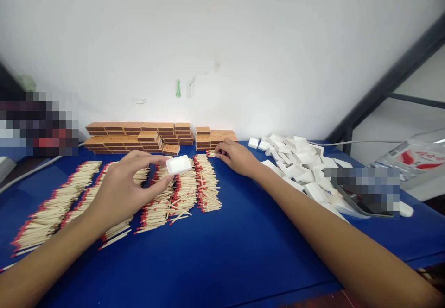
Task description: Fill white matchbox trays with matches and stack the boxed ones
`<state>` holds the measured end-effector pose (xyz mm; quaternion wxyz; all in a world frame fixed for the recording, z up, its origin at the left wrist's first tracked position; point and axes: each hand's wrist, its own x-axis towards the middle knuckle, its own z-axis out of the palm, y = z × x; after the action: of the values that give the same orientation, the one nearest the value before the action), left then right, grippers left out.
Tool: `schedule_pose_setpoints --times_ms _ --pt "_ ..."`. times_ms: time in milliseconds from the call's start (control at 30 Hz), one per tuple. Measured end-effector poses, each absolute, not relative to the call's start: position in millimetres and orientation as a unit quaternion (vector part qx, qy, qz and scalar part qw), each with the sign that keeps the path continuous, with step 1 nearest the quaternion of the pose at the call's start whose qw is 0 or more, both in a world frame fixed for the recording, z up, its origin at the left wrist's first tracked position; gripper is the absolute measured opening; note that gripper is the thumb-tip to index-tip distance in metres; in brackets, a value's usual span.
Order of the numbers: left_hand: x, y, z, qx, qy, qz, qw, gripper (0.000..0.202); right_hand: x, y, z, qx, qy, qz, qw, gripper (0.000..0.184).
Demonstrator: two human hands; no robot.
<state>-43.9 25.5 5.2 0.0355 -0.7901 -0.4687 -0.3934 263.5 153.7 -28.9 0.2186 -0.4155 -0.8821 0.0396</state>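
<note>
My left hand (130, 183) pinches a small white matchbox tray (179, 165) between thumb and fingers, its hollow side facing up. The tray is held above the rows of red-tipped matches. At the far end of the rightmost match row (207, 185), my right hand (234, 157) has its fingers closed on a few matches (211, 153); their tips partly hide the grip. More rows of matches (59, 204) lie to the left, some behind my left hand and forearm.
Stacked orange-brown matchboxes (125, 142) line the wall, with a shorter stack (217, 137) right of them. A heap of white trays (299, 157) lies to the right. Beyond are a dark blurred object (368, 194) and a plastic package (413, 155). Everything rests on a blue tabletop (222, 257).
</note>
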Motion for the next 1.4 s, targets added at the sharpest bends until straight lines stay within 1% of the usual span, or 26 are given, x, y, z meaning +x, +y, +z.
schedule_pose_setpoints --times_ms 100,233,467,633,733,933,1167,1400 --pt "-44.5 26.1 3.1 -0.795 -0.463 -0.39 0.037 0.031 263.1 153.6 -28.6 -0.417 -0.882 0.031 0.216 0.012" --pt "-45.2 26.2 1.3 -0.799 -0.458 -0.387 0.038 0.032 261.1 155.2 -30.0 -0.409 -0.889 0.029 0.205 0.02" --pt "-46.2 25.5 3.9 -0.794 -0.471 -0.384 0.035 0.031 260.5 153.8 -27.8 -0.424 -0.882 0.054 0.199 0.017" --pt "-45.4 24.1 4.0 -0.797 -0.464 -0.384 0.036 0.03 259.7 151.3 -26.9 -0.413 -0.888 0.061 0.194 0.028" --pt "-44.8 25.0 2.8 -0.799 -0.46 -0.384 0.037 0.031 258.7 151.1 -27.2 -0.416 -0.888 0.064 0.184 0.03" --pt "-45.6 25.2 4.2 -0.796 -0.467 -0.384 0.039 0.029 259.1 149.2 -24.2 -0.413 -0.886 0.082 0.194 0.024" --pt "-43.8 23.9 1.9 -0.806 -0.453 -0.379 0.026 0.032 261.3 144.3 -20.9 -0.429 -0.876 0.096 0.201 0.019" --pt "-46.6 24.0 -0.4 -0.805 -0.47 -0.361 0.018 0.033 268.5 131.4 -3.0 -0.437 -0.878 0.119 0.158 0.015"
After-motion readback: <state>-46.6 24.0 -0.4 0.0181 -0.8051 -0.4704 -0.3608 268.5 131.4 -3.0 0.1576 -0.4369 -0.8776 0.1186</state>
